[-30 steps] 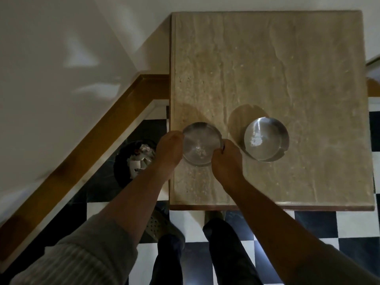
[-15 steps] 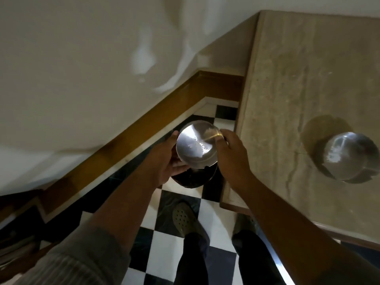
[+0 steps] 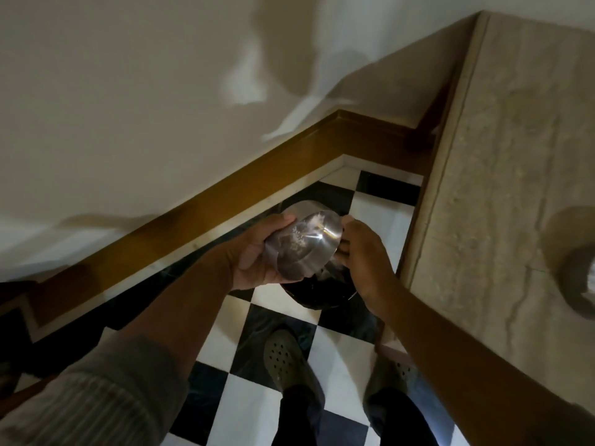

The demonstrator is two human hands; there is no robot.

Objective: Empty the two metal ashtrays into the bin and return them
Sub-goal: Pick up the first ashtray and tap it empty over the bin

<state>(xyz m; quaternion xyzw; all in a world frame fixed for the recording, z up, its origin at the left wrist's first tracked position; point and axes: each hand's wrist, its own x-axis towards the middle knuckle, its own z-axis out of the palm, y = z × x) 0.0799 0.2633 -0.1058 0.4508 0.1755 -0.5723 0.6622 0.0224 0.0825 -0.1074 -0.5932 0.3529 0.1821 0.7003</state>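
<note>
A round metal ashtray (image 3: 306, 244) with pale ash in it is tilted between both hands, right above the dark round bin (image 3: 325, 289) on the floor. My left hand (image 3: 257, 252) cups its left side and underside. My right hand (image 3: 360, 252) pinches its right rim. The bin is mostly hidden behind the ashtray and my hands. The second metal ashtray (image 3: 579, 284) rests on the stone table (image 3: 502, 194), cut off by the right edge of the view.
A black and white chequered floor (image 3: 257, 400) lies below, with my two feet in perforated clogs (image 3: 286, 358) on it. A wooden skirting board (image 3: 180, 226) runs along the pale wall on the left. The table's edge stands close to my right forearm.
Both hands lifted the ashtray off the table, carried it left over the bin, and have now tipped it more steeply. The view swung left and down.
</note>
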